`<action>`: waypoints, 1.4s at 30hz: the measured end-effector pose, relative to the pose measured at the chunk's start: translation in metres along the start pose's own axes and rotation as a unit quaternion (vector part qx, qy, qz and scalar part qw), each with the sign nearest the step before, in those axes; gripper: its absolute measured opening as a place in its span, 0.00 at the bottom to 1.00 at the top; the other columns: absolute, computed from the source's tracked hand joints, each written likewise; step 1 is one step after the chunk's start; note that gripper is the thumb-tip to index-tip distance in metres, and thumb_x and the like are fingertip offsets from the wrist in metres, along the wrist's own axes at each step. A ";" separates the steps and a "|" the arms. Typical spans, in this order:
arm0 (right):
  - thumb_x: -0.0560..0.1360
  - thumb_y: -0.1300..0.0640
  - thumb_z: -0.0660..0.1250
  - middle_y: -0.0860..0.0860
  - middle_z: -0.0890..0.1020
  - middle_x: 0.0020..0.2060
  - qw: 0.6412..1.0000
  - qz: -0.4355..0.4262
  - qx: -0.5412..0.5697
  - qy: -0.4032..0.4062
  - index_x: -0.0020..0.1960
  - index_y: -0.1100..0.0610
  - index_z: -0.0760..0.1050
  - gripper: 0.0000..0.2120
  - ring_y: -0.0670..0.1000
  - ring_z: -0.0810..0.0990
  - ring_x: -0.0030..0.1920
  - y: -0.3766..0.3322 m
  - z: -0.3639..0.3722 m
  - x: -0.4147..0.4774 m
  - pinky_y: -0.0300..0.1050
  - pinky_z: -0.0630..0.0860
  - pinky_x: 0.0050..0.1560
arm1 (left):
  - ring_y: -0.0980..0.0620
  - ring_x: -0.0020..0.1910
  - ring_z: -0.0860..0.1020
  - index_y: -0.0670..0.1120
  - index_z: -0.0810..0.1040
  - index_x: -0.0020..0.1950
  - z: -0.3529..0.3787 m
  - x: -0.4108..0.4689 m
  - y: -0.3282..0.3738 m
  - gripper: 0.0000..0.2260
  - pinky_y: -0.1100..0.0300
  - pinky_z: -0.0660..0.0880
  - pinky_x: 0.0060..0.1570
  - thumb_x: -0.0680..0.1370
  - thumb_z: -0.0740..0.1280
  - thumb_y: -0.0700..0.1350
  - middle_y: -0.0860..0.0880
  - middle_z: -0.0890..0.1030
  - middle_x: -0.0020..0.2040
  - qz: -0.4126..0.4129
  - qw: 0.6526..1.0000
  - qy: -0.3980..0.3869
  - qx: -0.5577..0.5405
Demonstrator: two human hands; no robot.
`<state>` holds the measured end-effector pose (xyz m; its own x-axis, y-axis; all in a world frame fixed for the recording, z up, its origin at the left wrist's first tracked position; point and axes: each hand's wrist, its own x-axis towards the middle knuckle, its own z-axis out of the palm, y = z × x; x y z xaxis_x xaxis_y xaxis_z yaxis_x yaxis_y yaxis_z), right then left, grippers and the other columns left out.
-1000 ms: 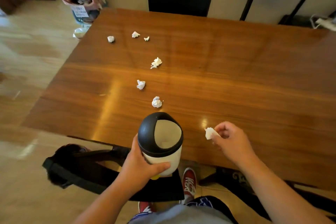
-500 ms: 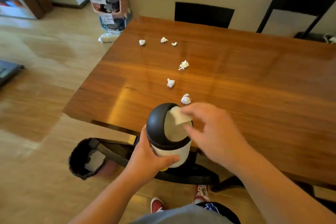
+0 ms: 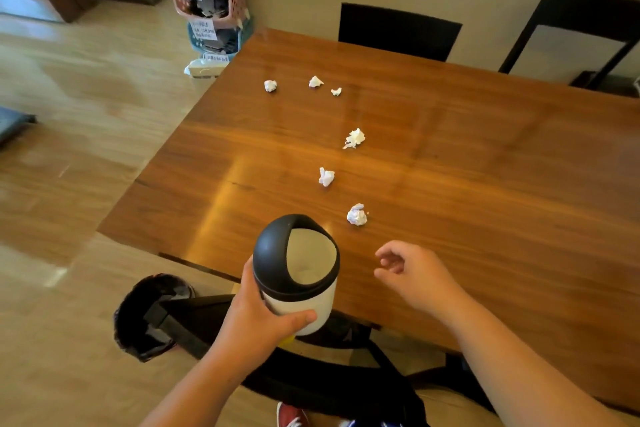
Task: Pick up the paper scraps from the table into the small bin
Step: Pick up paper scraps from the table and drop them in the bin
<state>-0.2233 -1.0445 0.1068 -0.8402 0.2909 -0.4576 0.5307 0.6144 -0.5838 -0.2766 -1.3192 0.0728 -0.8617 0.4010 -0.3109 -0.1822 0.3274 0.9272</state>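
Observation:
My left hand (image 3: pixel 263 319) grips the small white bin (image 3: pixel 301 302) with a black domed lid, held at the table's near edge with its opening facing up. My right hand (image 3: pixel 412 274) hovers just right of the bin, fingers loosely curled and holding nothing. Several crumpled white paper scraps lie on the wooden table (image 3: pixel 485 184): the nearest scrap (image 3: pixel 356 215) is just beyond the bin, another scrap (image 3: pixel 326 177) is farther on, a frayed scrap (image 3: pixel 354 138) sits mid-table, and three small scraps (image 3: pixel 313 82) lie near the far left corner.
Two black chairs (image 3: pixel 398 31) stand at the table's far side. Stacked plastic baskets (image 3: pixel 207 7) are on the floor by the far left corner. A black floor bin (image 3: pixel 145 319) and a dark chair seat (image 3: pixel 329 381) sit under the near edge.
My right hand carried a scrap to the bin's opening, let it go inside, and has drawn back to the right, empty. The view has shifted leftward.

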 end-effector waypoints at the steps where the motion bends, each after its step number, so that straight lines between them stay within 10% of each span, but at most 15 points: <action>1: 0.75 0.51 0.71 0.44 0.80 0.51 1.000 0.005 -0.020 0.003 0.60 0.45 0.76 0.14 0.43 0.80 0.48 0.006 0.003 0.019 0.47 0.81 0.52 | 0.70 0.59 0.76 0.82 0.60 0.62 0.002 0.009 -0.002 0.49 0.51 0.77 0.63 0.50 0.85 0.66 0.72 0.77 0.60 -0.012 1.000 0.006 0.001; 8: 0.76 0.49 0.70 0.49 0.68 0.71 0.984 -0.056 -0.164 0.051 0.75 0.47 0.62 0.31 0.53 0.70 0.68 0.016 0.022 0.130 0.47 0.75 0.58 | 0.65 0.61 0.77 0.78 0.61 0.64 0.030 0.059 -0.005 0.51 0.45 0.76 0.66 0.48 0.85 0.65 0.73 0.76 0.58 -0.060 0.996 0.066 0.002; 15: 0.79 0.51 0.66 0.52 0.74 0.64 0.976 -0.092 -0.194 0.033 0.68 0.54 0.72 0.19 0.54 0.74 0.62 0.024 0.036 0.163 0.46 0.75 0.54 | 0.68 0.61 0.77 0.70 0.63 0.71 0.052 0.077 -0.014 0.54 0.50 0.76 0.65 0.50 0.87 0.63 0.69 0.77 0.62 -0.068 0.992 0.104 0.008; 24: 0.72 0.50 0.74 0.41 0.82 0.41 0.979 -0.032 0.134 0.150 0.47 0.46 0.79 0.06 0.41 0.79 0.41 0.003 -0.020 0.133 0.36 0.69 0.33 | 0.72 0.60 0.75 0.82 0.59 0.63 0.031 0.100 -0.011 0.50 0.55 0.76 0.61 0.49 0.84 0.68 0.72 0.76 0.61 -0.053 0.996 0.060 0.044; 34: 0.73 0.53 0.73 0.34 0.82 0.46 0.831 -0.166 0.308 0.432 0.55 0.47 0.78 0.12 0.38 0.82 0.46 -0.109 -0.060 0.068 0.26 0.76 0.40 | 0.74 0.60 0.74 0.82 0.57 0.63 -0.020 0.142 -0.004 0.51 0.61 0.74 0.60 0.50 0.83 0.68 0.74 0.75 0.62 -0.033 0.996 -0.051 0.069; 39: 0.70 0.41 0.71 0.32 0.76 0.55 0.960 -0.098 0.115 0.235 0.62 0.40 0.74 0.21 0.34 0.74 0.56 -0.137 0.003 0.085 0.40 0.76 0.58 | 0.74 0.60 0.75 0.84 0.55 0.62 -0.037 0.158 0.003 0.48 0.76 0.74 0.49 0.54 0.84 0.65 0.75 0.75 0.62 0.008 0.994 -0.069 0.084; 42: 0.70 0.36 0.68 0.26 0.70 0.55 0.977 -0.089 0.058 0.186 0.64 0.38 0.73 0.23 0.29 0.68 0.58 -0.132 0.021 0.093 0.32 0.65 0.59 | 0.70 0.61 0.77 0.82 0.57 0.65 -0.049 0.166 0.004 0.49 0.73 0.76 0.53 0.54 0.84 0.66 0.72 0.76 0.63 0.018 0.994 -0.074 0.078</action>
<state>-0.3694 -1.1135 0.1270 -0.8911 0.4469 -0.0791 0.3638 0.5990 -0.7134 -0.4436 -1.2929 0.0348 -0.7847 0.5336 -0.3155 -0.0665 0.4335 0.8987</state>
